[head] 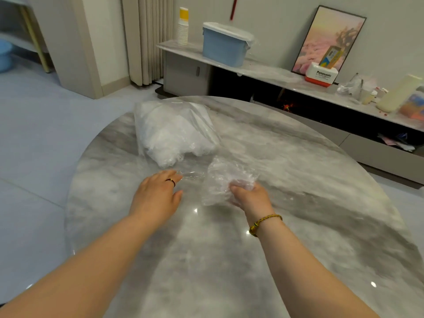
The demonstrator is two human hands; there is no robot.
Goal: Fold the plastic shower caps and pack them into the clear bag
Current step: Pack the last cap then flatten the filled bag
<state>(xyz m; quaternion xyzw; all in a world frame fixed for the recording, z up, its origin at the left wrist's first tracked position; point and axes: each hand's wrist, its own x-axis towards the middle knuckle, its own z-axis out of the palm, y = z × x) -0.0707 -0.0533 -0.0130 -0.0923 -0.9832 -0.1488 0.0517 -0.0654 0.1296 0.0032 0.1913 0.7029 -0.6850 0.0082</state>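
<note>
Grey marble round tabletop carries a clear bag stuffed with white caps. Nearer than it, the right hand grips a crumpled transparent cap; the left hand lies flat, fingers relaxed. Folding seems underway; packing probably follows.

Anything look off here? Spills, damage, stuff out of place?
Nothing spilled or visibly damaged. Only oddity: the shower cap gripped by the right hand is a crumpled wad, not folded flat. The packed caps bulge from the open mouth of the clear bag on the table.
</note>
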